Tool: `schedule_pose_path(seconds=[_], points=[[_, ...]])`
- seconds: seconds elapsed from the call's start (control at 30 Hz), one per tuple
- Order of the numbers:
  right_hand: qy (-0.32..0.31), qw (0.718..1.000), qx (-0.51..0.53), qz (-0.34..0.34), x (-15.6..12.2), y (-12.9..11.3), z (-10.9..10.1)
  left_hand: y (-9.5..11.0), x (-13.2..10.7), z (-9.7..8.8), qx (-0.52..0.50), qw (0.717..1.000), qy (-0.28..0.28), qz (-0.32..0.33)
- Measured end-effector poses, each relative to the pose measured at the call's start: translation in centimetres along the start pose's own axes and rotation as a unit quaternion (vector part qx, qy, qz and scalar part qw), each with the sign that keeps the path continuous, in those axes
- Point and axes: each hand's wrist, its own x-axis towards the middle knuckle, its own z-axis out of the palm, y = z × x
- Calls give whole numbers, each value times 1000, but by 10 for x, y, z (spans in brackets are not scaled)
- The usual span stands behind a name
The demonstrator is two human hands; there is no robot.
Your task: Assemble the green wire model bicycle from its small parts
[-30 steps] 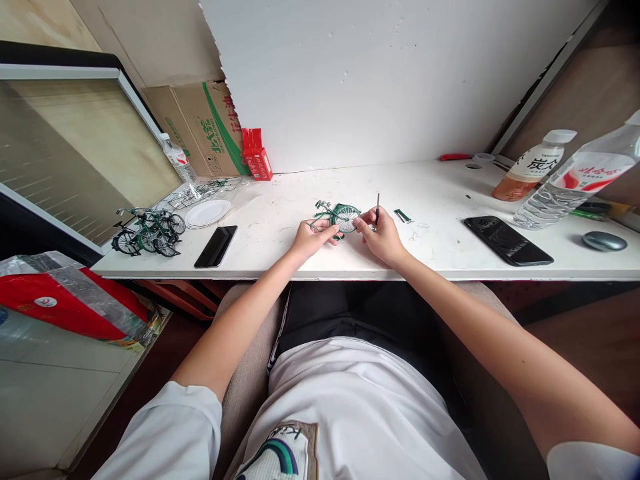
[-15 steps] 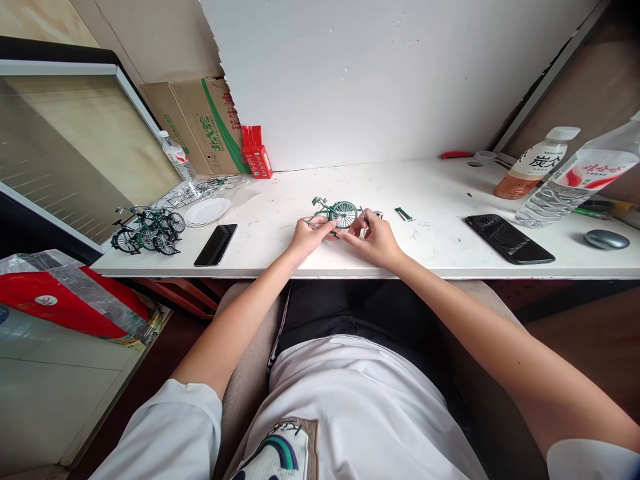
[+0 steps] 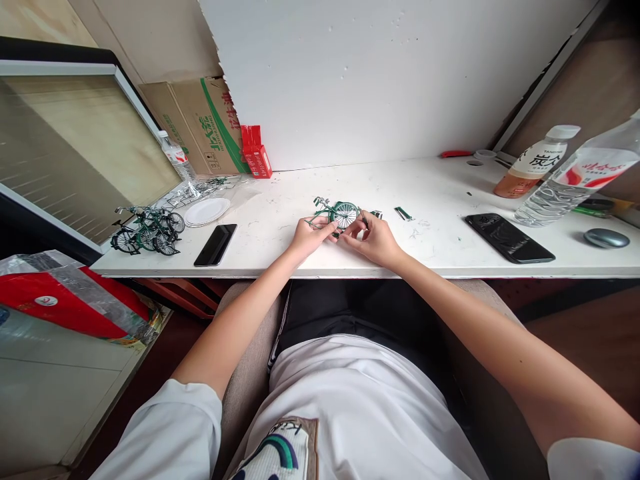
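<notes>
A green model bicycle (image 3: 345, 215) with a spoked wheel stands just above the table between my hands. My left hand (image 3: 313, 237) is closed on its lower frame, thumb pressed along the near side. At the wheel's right edge my right hand (image 3: 373, 239) is closed, its fingers bent round the rear and bottom of the bicycle. Whether a small part is also pinched there is too fine to make out. Just behind the right fingers lies a small dark green piece (image 3: 377, 215). Farther right is a narrow green part (image 3: 403, 213).
Several assembled model bicycles (image 3: 147, 230) stand at the left, by a white plate (image 3: 207, 212) and a phone (image 3: 216, 245). Green loose parts (image 3: 215, 183) lie behind. On the right are another phone (image 3: 510, 238), a mouse (image 3: 607, 239), a tea bottle (image 3: 537, 163) and a water bottle (image 3: 585, 180).
The bicycle has shifted very slightly to the right. My right fingers have drawn in a little closer beside the wheel, uncovering more of the small green piece behind.
</notes>
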Motion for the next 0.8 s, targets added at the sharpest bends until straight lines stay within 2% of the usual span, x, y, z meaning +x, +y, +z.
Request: schedule_pose_path(seconds=[0.4,0.8], points=[[72,997,-19,-25,4,1,0,3,-3,0,18,1000,-18,3],[101,993,-46,-39,3,8,2,9,-6,1,14,999,-35,2]])
